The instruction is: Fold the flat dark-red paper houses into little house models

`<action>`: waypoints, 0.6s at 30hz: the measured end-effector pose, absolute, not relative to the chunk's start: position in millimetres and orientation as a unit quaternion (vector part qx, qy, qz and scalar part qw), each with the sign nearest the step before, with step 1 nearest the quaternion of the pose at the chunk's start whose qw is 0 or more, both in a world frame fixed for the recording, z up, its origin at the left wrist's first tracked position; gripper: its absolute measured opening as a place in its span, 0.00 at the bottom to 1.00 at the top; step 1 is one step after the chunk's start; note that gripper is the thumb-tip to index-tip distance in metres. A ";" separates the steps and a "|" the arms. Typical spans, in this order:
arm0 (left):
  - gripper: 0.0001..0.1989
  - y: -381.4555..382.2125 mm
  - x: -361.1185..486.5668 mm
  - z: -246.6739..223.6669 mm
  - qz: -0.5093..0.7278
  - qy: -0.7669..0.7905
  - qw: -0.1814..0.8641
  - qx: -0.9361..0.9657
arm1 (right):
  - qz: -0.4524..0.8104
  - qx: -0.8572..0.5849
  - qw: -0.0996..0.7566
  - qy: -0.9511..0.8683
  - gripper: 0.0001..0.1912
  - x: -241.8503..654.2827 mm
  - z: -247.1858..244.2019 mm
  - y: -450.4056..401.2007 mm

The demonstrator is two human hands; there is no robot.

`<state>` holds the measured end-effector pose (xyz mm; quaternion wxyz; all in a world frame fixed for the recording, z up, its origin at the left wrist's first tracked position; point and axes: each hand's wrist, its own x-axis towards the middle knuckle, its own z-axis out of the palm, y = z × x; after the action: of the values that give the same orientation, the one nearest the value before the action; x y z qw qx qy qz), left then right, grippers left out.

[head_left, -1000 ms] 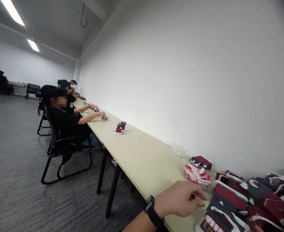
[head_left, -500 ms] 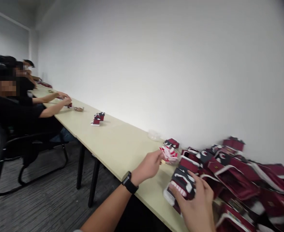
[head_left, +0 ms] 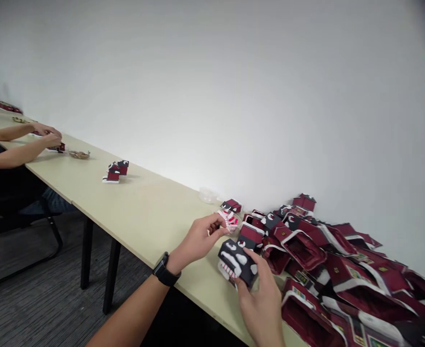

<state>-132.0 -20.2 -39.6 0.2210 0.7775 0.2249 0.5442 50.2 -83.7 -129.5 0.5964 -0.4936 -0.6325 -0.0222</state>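
Note:
My right hand (head_left: 261, 299) grips a small maroon toy house (head_left: 236, 262) by its sides. Its dark roof carries white patches and a red-and-white striped strip, and it is tilted toward me just above the table. My left hand (head_left: 201, 236), with a black watch on the wrist, is at the near edge of a clear bowl of red-and-white striped pieces (head_left: 229, 220). Its thumb and fingers are pinched together. What lies between the fingertips is too small to make out.
A heap of maroon houses (head_left: 302, 248) covers the table's right side against the wall. Another house (head_left: 231, 206) and a clear container (head_left: 208, 195) sit behind the bowl. Farther left are small houses (head_left: 116, 172), a bowl of brown pieces (head_left: 79, 154) and a co-worker's hands (head_left: 49, 135).
The view has turned right, showing more of the heap. The house in my right hand has turned so more of its dark roof shows. My left hand remains by the bowl.

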 end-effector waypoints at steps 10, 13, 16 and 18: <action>0.14 -39.8 -154.6 -24.7 0.478 0.192 0.181 0.838 | -0.161 -0.456 0.577 -0.658 0.27 43.6 -124.2 -95.5; 0.09 -44.4 -153.0 -22.8 0.464 0.192 0.152 0.851 | -0.175 -0.453 0.578 -0.657 0.27 44.0 -123.1 -96.1; 0.09 -45.7 -151.7 -23.2 0.458 0.180 0.116 0.863 | -0.184 -0.453 0.574 -0.657 0.27 43.6 -123.4 -96.3; 0.11 -44.0 -152.5 -24.6 0.454 0.175 0.092 0.869 | -0.184 -0.455 0.576 -0.653 0.27 43.4 -123.8 -96.4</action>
<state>-152.5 -44.0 -24.6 0.0921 0.8687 0.1752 0.4540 43.4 -96.4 -123.8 0.5760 -0.4553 -0.6535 -0.1841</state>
